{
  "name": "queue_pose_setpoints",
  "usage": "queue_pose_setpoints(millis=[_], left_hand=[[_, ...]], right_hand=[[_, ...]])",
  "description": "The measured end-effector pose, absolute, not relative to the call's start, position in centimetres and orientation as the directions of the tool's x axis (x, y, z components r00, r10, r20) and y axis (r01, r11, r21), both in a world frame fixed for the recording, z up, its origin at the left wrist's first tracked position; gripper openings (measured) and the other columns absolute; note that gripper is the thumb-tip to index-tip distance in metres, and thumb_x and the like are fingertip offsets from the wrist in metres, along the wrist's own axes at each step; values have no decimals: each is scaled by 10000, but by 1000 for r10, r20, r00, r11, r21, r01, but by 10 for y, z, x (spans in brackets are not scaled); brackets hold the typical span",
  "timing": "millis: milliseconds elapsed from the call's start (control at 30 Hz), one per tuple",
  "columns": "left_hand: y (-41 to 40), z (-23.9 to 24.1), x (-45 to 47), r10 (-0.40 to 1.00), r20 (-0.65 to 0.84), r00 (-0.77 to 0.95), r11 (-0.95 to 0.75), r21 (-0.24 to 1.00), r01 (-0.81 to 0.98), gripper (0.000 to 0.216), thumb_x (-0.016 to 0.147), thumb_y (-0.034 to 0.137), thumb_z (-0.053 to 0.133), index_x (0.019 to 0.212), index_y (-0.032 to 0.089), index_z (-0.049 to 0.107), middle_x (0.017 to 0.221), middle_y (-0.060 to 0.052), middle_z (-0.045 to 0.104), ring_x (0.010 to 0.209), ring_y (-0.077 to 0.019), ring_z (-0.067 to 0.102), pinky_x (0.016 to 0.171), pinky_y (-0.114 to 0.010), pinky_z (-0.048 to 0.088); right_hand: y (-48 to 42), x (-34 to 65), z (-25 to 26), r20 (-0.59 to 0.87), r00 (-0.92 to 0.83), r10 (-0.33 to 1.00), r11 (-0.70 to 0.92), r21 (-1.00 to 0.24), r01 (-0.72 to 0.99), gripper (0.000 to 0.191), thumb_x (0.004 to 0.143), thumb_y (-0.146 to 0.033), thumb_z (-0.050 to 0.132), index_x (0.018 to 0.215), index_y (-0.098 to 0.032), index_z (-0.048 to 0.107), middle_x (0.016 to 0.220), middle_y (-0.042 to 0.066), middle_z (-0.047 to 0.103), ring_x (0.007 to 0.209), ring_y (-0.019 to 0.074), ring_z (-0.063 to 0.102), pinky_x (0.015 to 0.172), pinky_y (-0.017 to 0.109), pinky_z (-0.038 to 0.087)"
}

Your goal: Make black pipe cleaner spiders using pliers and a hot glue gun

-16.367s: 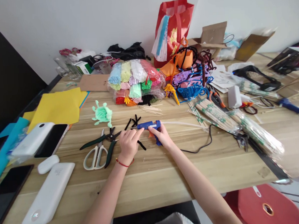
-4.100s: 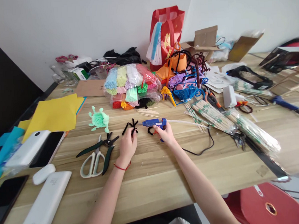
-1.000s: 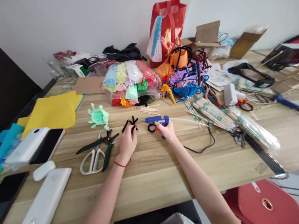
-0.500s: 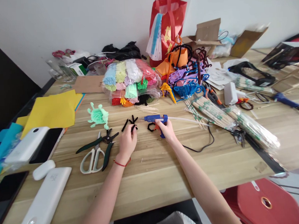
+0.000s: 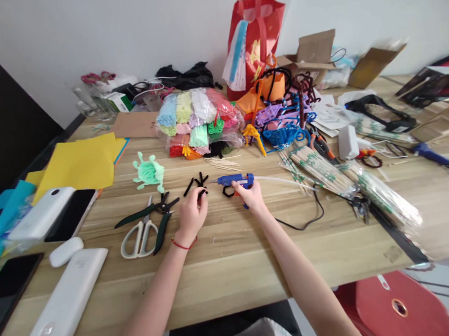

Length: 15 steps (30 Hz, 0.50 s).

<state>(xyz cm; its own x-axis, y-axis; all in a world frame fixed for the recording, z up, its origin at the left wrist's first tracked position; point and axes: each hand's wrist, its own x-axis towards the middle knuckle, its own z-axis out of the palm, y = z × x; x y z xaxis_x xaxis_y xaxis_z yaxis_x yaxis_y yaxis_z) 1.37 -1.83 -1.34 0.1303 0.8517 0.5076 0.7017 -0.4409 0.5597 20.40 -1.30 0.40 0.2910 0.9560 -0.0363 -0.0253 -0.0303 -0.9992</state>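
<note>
My left hand (image 5: pixel 192 210) is closed, pinching a short black pipe cleaner piece (image 5: pixel 202 193) between thumb and fingers; part of it is hidden. Just beyond the fingertips lie more black pipe cleaner pieces (image 5: pixel 201 179), some fanned out. A blue hot glue gun (image 5: pixel 229 180) is gripped in my right hand (image 5: pixel 250 194). Its nozzle points left, close to the black pieces; whether it touches any I cannot tell. A clear glue stick (image 5: pixel 274 179) sticks out of its back. Behind the gun sits a black ring (image 5: pixel 228 192), partly covered.
Left of my hands are white-handled scissors (image 5: pixel 140 238), dark green pliers (image 5: pixel 162 221) and a mint-green fuzzy figure (image 5: pixel 149 172). Bagged pipe cleaners (image 5: pixel 199 120) and wooden sticks (image 5: pixel 224 163) lie behind. The gun's black cord (image 5: pixel 303 228) curls right, near packed skewers (image 5: pixel 322 172).
The view has shifted very slightly. Both hands keep their grips, and the glue gun stays beside the black pieces with hardly any movement.
</note>
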Motion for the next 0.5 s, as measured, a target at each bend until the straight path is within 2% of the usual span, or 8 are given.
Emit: queue_pose_setpoints(millis=[167,300,500], left_hand=[[-24,-12,15,806,554,208,-527,513,677,209,902,195,452,1065,197,582,968,-65,698,778,-148,663,707,-250,508],[-26,-8,16,753,618,226,-581,463,670,231,911,194,480,1100,215,610,913,-55,663,832,-149,643,751,-253,503],[-25,-5,20,758,643,105,-549,544,635,196,883,300,576,1042,229,665,890,-41,588,816,-141,598,740,-265,497]], right_hand=[[-16,197,6,-52,280,959,-41,-998,-46,446,589,-559,740,716,-174,556,525,-28,552,471,104,488,438,217,381],[-19,189,3,-94,192,977,-77,-993,-93,457,660,-579,686,854,-192,538,567,-60,542,425,77,437,400,200,356],[-26,177,0,-128,113,985,-117,-988,-104,401,737,-550,630,920,-214,507,618,-69,531,463,77,445,415,188,371]])
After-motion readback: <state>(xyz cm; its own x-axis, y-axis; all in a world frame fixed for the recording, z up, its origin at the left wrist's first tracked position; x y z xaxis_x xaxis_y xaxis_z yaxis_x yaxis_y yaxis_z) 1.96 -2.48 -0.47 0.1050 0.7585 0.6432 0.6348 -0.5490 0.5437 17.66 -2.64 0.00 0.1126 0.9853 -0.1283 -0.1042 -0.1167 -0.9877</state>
